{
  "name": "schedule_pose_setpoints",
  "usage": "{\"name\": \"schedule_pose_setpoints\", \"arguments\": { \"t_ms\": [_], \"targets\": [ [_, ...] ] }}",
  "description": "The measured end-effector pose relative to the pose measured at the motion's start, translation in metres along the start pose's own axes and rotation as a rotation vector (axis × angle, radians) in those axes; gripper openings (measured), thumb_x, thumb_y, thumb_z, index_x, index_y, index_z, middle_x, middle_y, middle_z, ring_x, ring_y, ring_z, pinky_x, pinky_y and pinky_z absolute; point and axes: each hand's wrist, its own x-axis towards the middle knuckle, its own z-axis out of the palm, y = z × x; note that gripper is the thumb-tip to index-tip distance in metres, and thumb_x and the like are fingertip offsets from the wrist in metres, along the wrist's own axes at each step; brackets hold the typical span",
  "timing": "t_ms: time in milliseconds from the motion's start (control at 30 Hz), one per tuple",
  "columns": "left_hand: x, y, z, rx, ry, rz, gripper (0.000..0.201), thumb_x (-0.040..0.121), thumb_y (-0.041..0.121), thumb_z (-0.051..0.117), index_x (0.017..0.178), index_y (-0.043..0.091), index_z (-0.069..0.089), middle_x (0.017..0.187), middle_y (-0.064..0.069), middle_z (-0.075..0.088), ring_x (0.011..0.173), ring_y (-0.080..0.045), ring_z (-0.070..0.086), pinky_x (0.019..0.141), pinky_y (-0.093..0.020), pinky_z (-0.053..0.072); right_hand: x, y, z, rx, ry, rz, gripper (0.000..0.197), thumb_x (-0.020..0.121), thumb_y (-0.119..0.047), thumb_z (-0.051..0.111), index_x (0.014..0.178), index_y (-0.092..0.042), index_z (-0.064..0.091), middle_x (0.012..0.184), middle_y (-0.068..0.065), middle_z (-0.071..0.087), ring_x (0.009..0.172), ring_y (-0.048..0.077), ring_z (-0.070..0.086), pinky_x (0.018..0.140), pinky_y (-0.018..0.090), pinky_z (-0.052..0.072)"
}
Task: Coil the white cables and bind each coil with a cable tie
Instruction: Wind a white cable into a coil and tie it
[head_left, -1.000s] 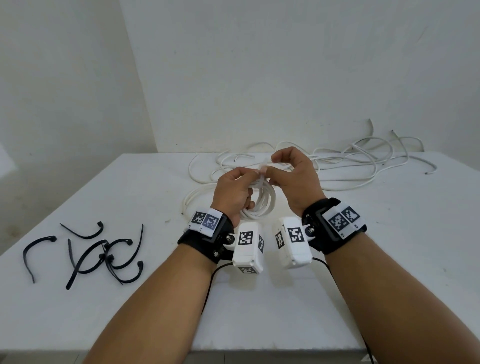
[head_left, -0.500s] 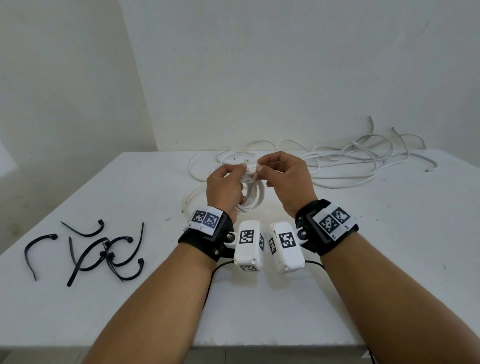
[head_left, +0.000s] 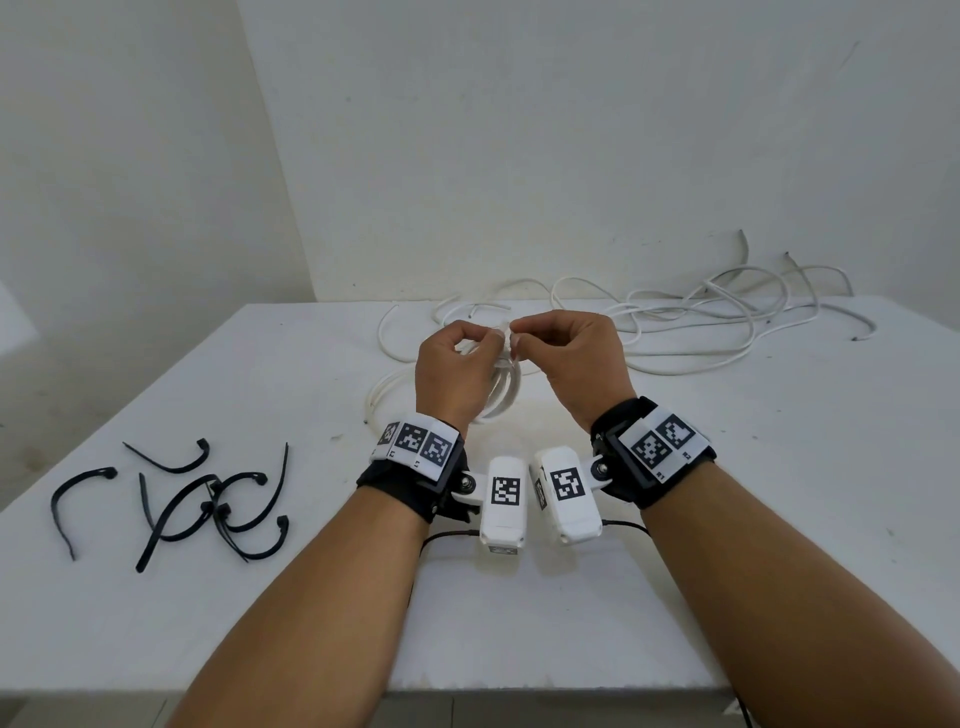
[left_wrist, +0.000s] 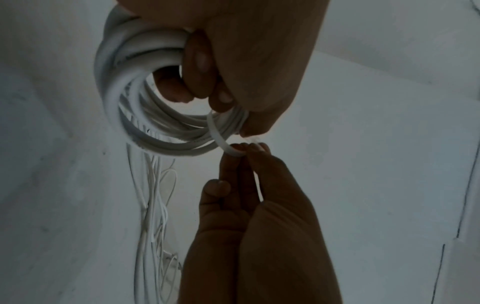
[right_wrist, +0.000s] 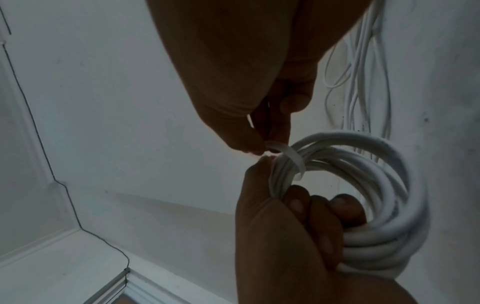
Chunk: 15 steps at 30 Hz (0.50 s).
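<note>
Above the desk, the left hand grips the white cable coil; the right hand pinches a white tie strip wrapped around it.

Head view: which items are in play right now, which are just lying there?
In play:
- left hand gripping cable coil
- right hand pinching white strap round it

Lying about:
- loose white cables
- black cable ties
</note>
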Motion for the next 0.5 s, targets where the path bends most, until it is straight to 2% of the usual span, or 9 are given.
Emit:
{"name": "schedule_pose_setpoints", "arguments": {
  "t_ms": [100, 200, 300, 500],
  "targets": [
    [0.0007, 0.0002, -0.0016, 0.044, -0.039, 0.051, 0.014, 0.082, 0.033, 0.074, 0.076, 0.021, 0.069, 0.073, -0.004, 0.072, 0.052, -0.01, 0.054, 0.055, -0.025, 0.04, 0.0003, -0.0014, -0.0007, -0.004, 0.009, -0.007, 0.009, 0.08, -0.006, 0.073, 0.086, -0.011, 0.077, 0.073, 0.002, 0.075, 0.074, 0.015, 0.073, 0.073, 0.023, 0.057],
    [0.0034, -0.0006, -0.0038, 0.097, -0.026, 0.098, 0.013, 0.082, 0.034, 0.075, 0.078, 0.023, 0.07, 0.073, 0.002, 0.072, 0.061, -0.014, 0.064, 0.058, -0.029, 0.048, -0.0005, -0.003, -0.001, -0.032, -0.002, -0.021, 0.013, 0.081, -0.005, 0.071, 0.082, -0.016, 0.077, 0.07, -0.002, 0.075, 0.071, 0.011, 0.072, 0.068, 0.018, 0.054],
    [0.0056, -0.0016, -0.0046, 0.152, 0.007, 0.136, 0.013, 0.081, 0.034, 0.074, 0.075, 0.023, 0.07, 0.074, 0.004, 0.072, 0.073, -0.018, 0.068, 0.066, -0.032, 0.053, -0.001, -0.0021, 0.0006, -0.07, -0.005, -0.039, 0.012, 0.081, -0.005, 0.071, 0.083, -0.015, 0.078, 0.071, -0.002, 0.075, 0.072, 0.012, 0.072, 0.069, 0.02, 0.056],
    [0.0035, -0.0002, -0.006, 0.258, 0.024, 0.22, 0.011, 0.081, 0.031, 0.073, 0.073, 0.025, 0.069, 0.07, 0.009, 0.069, 0.067, -0.006, 0.065, 0.06, -0.022, 0.05, 0.0012, 0.0004, 0.0003, -0.127, 0.017, -0.019, 0.01, 0.079, -0.01, 0.073, 0.084, -0.015, 0.078, 0.071, -0.002, 0.075, 0.072, 0.012, 0.073, 0.073, 0.027, 0.059]
  ]
}}
